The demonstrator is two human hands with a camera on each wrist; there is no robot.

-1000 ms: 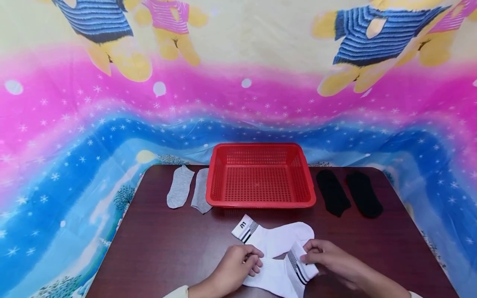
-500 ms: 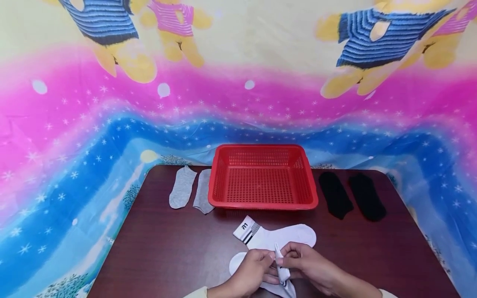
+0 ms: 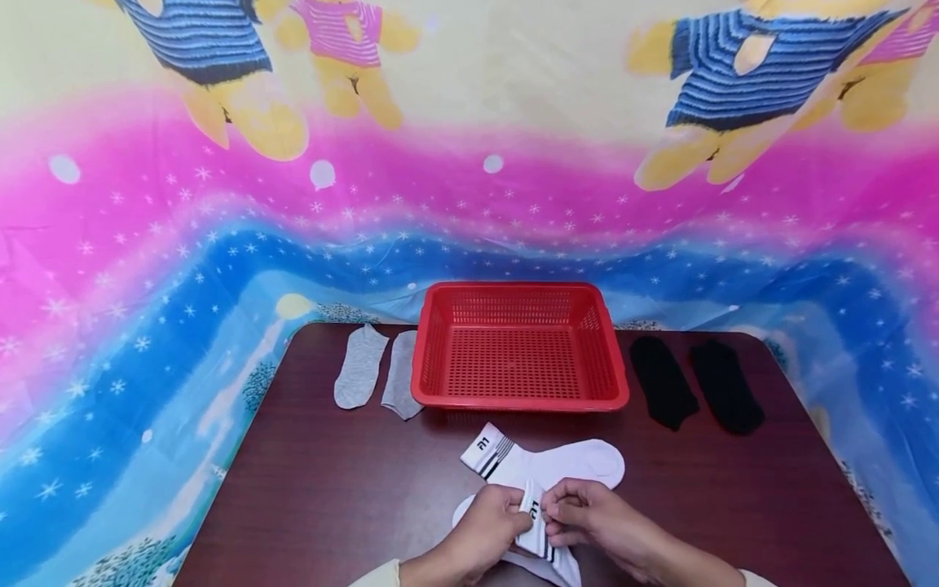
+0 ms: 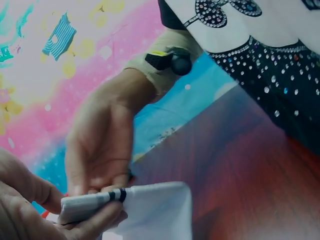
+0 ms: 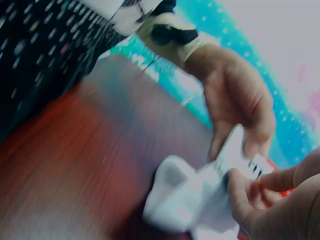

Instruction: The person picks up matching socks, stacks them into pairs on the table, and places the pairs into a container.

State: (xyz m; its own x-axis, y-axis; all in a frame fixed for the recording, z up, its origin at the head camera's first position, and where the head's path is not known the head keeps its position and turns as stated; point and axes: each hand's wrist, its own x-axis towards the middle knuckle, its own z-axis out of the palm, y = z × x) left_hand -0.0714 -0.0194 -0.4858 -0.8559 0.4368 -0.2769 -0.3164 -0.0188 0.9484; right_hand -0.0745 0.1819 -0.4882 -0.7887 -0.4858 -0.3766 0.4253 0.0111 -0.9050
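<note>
A white ankle sock point(image 3: 534, 534) with black stripes and black lettering is held by its cuff, low in the middle of the head view. My left hand point(image 3: 477, 530) pinches the cuff from the left, thumb over the lettering. My right hand point(image 3: 605, 522) has its thumb and fingers bent together at the cuff's right edge, pinching it. In the left wrist view the sock point(image 4: 155, 207) shows its striped cuff between both hands. Its toe partly hides beneath my left hand. Just beyond, a matching white sock point(image 3: 579, 463) lies flat on the table.
A red perforated basket point(image 3: 521, 403) stands at the back of the dark wooden table point(image 3: 330, 489). Two grey socks point(image 3: 362, 367) lie left of it, one against its side. Two black socks point(image 3: 663, 383) lie to its right. A patterned cloth point(image 3: 469, 204) hangs behind the table.
The held sock has swung round, so its toe now points left and its cuff stands between my hands. Both hands have come closer together, and the lettering now faces up.
</note>
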